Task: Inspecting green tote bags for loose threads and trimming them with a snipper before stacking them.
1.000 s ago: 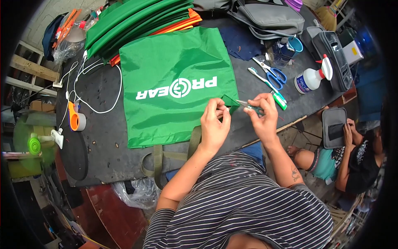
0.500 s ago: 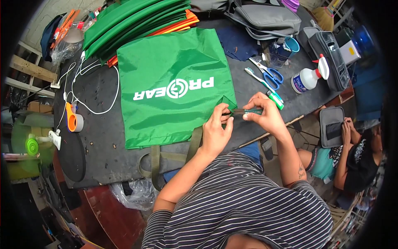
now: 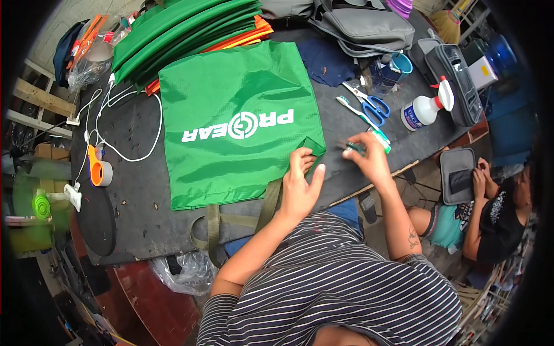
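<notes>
A flat green tote bag [image 3: 231, 167] with a white print lies on the dark table, its olive webbing handles [image 3: 213, 228] toward me. At its near right corner, my left hand [image 3: 297, 187] rests with the fingertips on a folded-up flap of cloth and the thumb spread away. Just right of that corner my right hand [image 3: 372, 158] is closed around small thread snips [image 3: 353, 148]. Their blades are smeared by motion and point left, apart from the cloth.
Blue-handled scissors [image 3: 372, 106], a toothbrush [image 3: 352, 108] and a spray bottle [image 3: 424, 109] lie or stand to the right. Stacked green bags [image 3: 190, 34] sit at the back. A white cable [image 3: 130, 158] and orange tape dispenser [image 3: 97, 167] are left. Another person [image 3: 490, 213] sits at right.
My right hand has drawn the snips slightly right, away from the bag's corner. My left thumb has parted from the fingers, which stay at the corner.
</notes>
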`<act>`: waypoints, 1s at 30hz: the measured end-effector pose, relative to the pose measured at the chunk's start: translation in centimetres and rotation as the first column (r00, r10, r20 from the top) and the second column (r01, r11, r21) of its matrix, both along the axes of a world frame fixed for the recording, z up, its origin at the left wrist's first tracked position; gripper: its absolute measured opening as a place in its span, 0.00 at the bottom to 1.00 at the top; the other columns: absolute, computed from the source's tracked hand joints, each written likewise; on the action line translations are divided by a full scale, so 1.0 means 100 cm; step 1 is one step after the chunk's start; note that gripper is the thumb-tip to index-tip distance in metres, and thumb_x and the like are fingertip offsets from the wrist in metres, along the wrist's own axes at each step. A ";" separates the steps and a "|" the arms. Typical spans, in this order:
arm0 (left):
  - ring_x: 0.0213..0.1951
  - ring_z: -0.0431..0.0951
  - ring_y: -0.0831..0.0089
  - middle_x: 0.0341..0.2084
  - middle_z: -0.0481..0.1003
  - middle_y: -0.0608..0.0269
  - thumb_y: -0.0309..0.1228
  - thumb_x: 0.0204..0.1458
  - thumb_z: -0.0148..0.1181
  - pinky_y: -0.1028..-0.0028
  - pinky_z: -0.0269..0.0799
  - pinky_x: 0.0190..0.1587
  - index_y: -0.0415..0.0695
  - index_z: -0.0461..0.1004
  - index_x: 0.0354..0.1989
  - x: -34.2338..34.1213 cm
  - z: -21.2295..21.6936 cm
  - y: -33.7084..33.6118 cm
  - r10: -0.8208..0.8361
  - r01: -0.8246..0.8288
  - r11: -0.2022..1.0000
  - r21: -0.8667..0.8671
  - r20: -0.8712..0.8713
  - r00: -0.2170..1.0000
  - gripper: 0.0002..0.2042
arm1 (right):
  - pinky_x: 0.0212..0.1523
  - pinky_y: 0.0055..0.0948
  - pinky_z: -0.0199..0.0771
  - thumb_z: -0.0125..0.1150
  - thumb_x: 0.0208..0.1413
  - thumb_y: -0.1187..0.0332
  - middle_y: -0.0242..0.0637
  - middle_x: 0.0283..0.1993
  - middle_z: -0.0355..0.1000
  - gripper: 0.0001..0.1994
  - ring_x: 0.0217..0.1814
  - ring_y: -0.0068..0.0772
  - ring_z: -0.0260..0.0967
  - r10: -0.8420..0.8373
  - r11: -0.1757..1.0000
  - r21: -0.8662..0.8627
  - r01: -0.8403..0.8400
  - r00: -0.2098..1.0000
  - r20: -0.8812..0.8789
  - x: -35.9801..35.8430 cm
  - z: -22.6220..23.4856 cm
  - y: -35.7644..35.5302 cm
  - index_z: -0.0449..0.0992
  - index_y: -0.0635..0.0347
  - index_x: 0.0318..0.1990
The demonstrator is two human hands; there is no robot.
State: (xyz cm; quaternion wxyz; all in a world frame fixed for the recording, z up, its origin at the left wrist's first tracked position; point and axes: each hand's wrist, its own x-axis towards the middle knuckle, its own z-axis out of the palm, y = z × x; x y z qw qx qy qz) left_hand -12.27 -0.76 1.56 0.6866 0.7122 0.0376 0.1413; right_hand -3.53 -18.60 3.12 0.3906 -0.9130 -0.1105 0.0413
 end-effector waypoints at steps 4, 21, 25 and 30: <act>0.47 0.75 0.58 0.46 0.71 0.39 0.32 0.62 0.43 0.67 0.67 0.53 0.35 0.53 0.58 -0.009 0.005 0.003 -0.063 0.055 0.994 -0.097 -0.077 0.995 0.19 | 0.46 0.39 0.63 0.68 0.44 0.62 0.41 0.39 0.69 0.18 0.44 0.44 0.66 0.025 0.989 -0.146 0.021 0.953 0.302 -0.003 -0.020 -0.011 0.76 0.59 0.42; 0.34 0.75 0.56 0.34 0.75 0.54 0.23 0.47 0.62 0.64 0.71 0.36 0.40 0.73 0.39 0.024 -0.001 0.015 0.156 -0.260 0.857 0.446 0.256 0.954 0.10 | 0.45 0.42 0.64 0.60 0.55 0.68 0.45 0.40 0.69 0.15 0.43 0.47 0.66 -0.184 0.965 -0.137 0.224 0.948 0.259 0.017 -0.023 -0.018 0.65 0.61 0.47; 0.35 0.77 0.52 0.37 0.75 0.53 0.22 0.49 0.60 0.62 0.72 0.34 0.42 0.63 0.56 0.026 -0.017 0.008 0.185 -0.288 0.861 0.420 0.270 0.945 0.24 | 0.42 0.37 0.68 0.51 0.62 0.63 0.50 0.38 0.70 0.15 0.39 0.44 0.70 -0.133 0.981 0.164 0.104 0.976 0.171 -0.008 -0.002 0.020 0.62 0.63 0.51; 0.27 0.75 0.63 0.28 0.74 0.57 0.19 0.46 0.60 0.67 0.67 0.29 0.43 0.53 0.67 0.033 -0.027 0.011 0.104 -0.408 0.738 0.538 0.507 0.856 0.36 | 0.36 0.33 0.70 0.59 0.54 0.61 0.46 0.31 0.72 0.14 0.33 0.43 0.72 0.040 0.977 0.209 -0.047 0.999 0.037 -0.032 0.001 0.051 0.68 0.63 0.38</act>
